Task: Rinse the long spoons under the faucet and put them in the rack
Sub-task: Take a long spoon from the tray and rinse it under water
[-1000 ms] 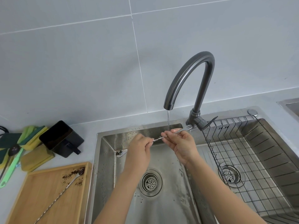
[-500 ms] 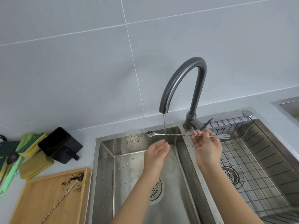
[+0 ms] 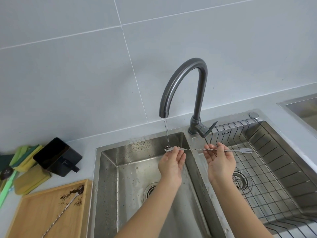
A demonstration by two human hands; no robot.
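Two hands hold one long spoon (image 3: 195,149) level across the divider of the double sink (image 3: 109,169) in your head view. Your right hand (image 3: 221,162) pinches the twisted shaft near its forked end, which reaches over the wire rack (image 3: 277,182) in the right basin. Your left hand (image 3: 171,163) closes its fingertips on the shaft just behind the bowl, and the thin stream from the dark faucet (image 3: 185,83) lands on that bowl, which seems to carry dark specks. Another long spoon (image 3: 65,210) lies on the wooden tray (image 3: 34,219) left of the sink, among brown crumbs.
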